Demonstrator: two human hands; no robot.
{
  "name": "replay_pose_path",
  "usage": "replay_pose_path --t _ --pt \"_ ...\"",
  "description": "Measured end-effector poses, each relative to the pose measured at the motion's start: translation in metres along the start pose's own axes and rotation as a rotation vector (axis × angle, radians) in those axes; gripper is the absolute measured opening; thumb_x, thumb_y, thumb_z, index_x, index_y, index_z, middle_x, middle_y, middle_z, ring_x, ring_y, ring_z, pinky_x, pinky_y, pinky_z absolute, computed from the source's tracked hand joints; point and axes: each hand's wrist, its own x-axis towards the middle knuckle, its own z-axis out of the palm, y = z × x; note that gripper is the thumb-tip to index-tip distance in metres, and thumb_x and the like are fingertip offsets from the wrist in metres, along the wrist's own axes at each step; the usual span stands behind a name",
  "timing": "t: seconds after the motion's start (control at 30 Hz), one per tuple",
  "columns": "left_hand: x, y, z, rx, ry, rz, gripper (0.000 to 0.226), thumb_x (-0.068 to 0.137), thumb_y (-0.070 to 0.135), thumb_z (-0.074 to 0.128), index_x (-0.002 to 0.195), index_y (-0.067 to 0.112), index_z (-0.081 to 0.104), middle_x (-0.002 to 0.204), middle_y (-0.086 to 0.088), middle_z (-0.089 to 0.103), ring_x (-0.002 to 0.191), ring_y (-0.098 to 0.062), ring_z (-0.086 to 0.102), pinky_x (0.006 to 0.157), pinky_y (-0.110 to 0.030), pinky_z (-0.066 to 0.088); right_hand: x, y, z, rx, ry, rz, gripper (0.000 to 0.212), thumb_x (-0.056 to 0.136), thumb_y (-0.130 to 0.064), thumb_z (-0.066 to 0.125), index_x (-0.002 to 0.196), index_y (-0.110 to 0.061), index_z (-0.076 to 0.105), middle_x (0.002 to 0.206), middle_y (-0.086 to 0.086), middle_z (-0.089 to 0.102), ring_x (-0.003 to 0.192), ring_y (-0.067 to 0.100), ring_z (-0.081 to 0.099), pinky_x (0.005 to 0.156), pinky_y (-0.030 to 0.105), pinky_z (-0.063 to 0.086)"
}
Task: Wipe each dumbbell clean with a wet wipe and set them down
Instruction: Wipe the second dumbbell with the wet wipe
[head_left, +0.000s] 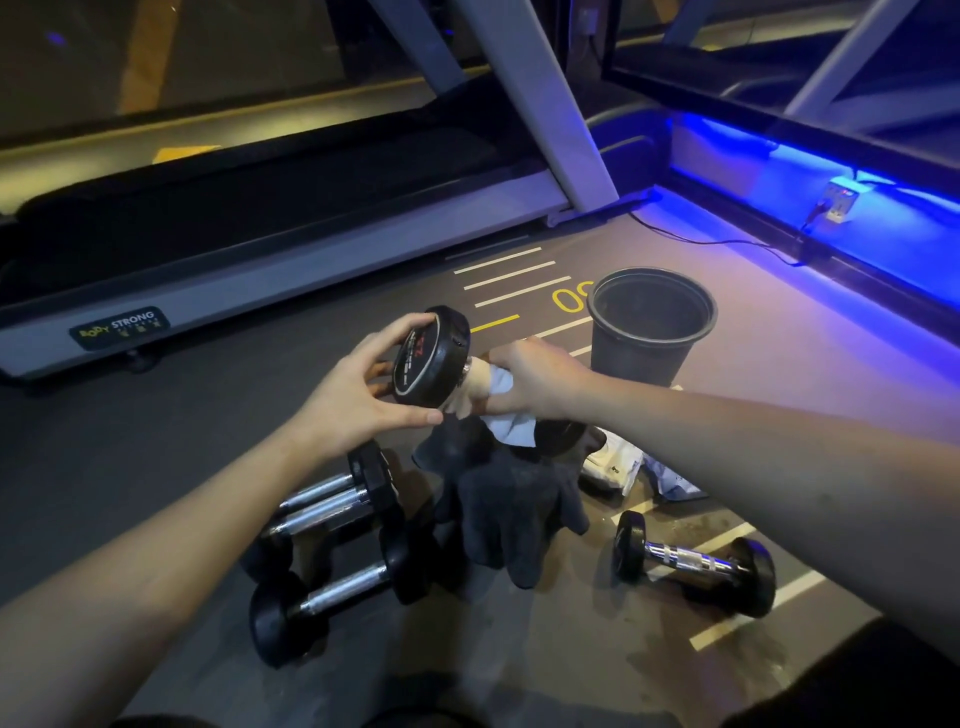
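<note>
Up at mid-frame, the left hand (358, 392) spreads its fingers around the round end of a raised dumbbell (430, 357), thumb below and fingertips on the upper rim. Just to the right, the right hand (535, 376) is closed around the handle with a wet wipe (511, 415) wrapped under it, a loose corner hanging down. Below the hands a dark cloth (511, 506) lies on the floor (130, 457). At lower left lies a cluster of dumbbells (332, 540); at lower right, one more dumbbell (693, 561) lies alone. Behind the right hand stands a black bucket (649, 322). A treadmill (270, 249) fills the upper left.
</note>
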Motion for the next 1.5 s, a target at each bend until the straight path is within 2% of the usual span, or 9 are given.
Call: replay_pose_path --t 0.17,0.33,0.57,0.73,0.93,1.1,1.2,1.37,1.5 --pt "-0.003 0.002 -0.001 -0.006 0.004 -0.002 0.096 0.055 0.017 0.093 0.136 0.050 0.053 0.144 0.001 0.049 0.119 -0.019 0.065 0.096 -0.023 0.052 -0.007 0.017 -0.001 -0.055 -0.085 0.004 0.030 0.077 -0.051 0.073 0.079 -0.027 0.056 0.071 -0.005 0.060 0.083 0.024 0.055 0.056 0.032 0.038" --pt "-0.005 0.000 -0.004 0.013 0.003 -0.020 0.096 0.058 0.011 0.093 0.136 0.048 0.052 0.144 0.006 0.049 0.118 -0.022 0.065 0.096 -0.024 0.053 -0.015 0.019 -0.003 -0.070 -0.083 0.013 0.020 0.077 -0.040 0.075 0.074 -0.035 0.056 0.058 -0.009 0.053 0.070 0.018 0.056 0.048 0.028 0.030" --pt "-0.002 0.004 -0.004 0.037 -0.011 -0.013 0.096 0.059 0.012 0.093 0.137 0.050 0.052 0.143 0.002 0.050 0.121 -0.018 0.063 0.100 -0.024 0.052 -0.013 0.014 -0.002 -0.015 -0.018 0.047 0.039 0.073 -0.041 0.080 0.055 -0.031 0.047 0.049 -0.006 0.044 0.053 0.010 0.045 0.045 0.028 0.027" --pt "-0.001 0.003 -0.004 0.043 0.002 -0.014 0.095 0.059 0.012 0.093 0.134 0.053 0.052 0.141 0.004 0.050 0.118 -0.017 0.064 0.094 -0.019 0.052 -0.004 0.005 0.004 0.064 0.029 0.079 0.030 0.066 -0.046 0.079 0.069 -0.022 0.063 0.065 0.000 0.059 0.062 0.015 0.050 0.047 0.028 0.034" --pt "-0.001 0.003 -0.004 0.061 -0.013 -0.011 0.097 0.063 0.003 0.093 0.138 0.049 0.051 0.142 0.003 0.050 0.121 -0.017 0.063 0.098 -0.022 0.052 0.001 -0.007 0.002 0.103 0.068 0.049 0.043 0.068 -0.050 0.081 0.062 -0.019 0.052 0.061 0.000 0.054 0.060 0.020 0.047 0.048 0.030 0.034" --pt "-0.002 0.008 -0.002 0.071 -0.029 0.005 0.097 0.064 0.002 0.092 0.140 0.044 0.050 0.142 0.002 0.050 0.123 -0.011 0.061 0.101 -0.023 0.051 0.011 -0.017 0.001 0.142 0.099 -0.035 0.036 0.069 -0.047 0.077 0.072 -0.017 0.059 0.064 0.001 0.055 0.071 0.025 0.051 0.063 0.034 0.047" --pt "-0.004 0.009 -0.002 0.079 -0.030 0.005 0.097 0.064 0.003 0.092 0.139 0.046 0.050 0.142 0.003 0.050 0.122 -0.011 0.062 0.100 -0.023 0.051 0.007 -0.015 0.000 0.107 0.071 -0.066 0.032 0.072 -0.046 0.076 0.078 -0.020 0.059 0.073 0.001 0.062 0.077 0.024 0.055 0.066 0.035 0.049" --pt "-0.008 0.005 -0.003 0.087 -0.018 -0.004 0.097 0.062 0.002 0.093 0.134 0.051 0.050 0.140 0.010 0.050 0.117 -0.008 0.064 0.094 -0.016 0.050 0.000 0.005 0.010 -0.001 0.033 -0.023 0.030 0.073 -0.043 0.073 0.078 -0.021 0.054 0.073 0.000 0.058 0.078 0.025 0.049 0.057 0.033 0.036" --pt "-0.007 0.003 -0.004 0.081 -0.005 -0.009 0.097 0.062 0.003 0.093 0.132 0.054 0.051 0.140 0.011 0.050 0.115 -0.009 0.066 0.093 -0.015 0.050 -0.003 0.020 0.010 -0.059 -0.011 -0.034 0.030 0.071 -0.046 0.074 0.088 -0.023 0.065 0.078 0.002 0.067 0.081 0.026 0.059 0.065 0.034 0.047"
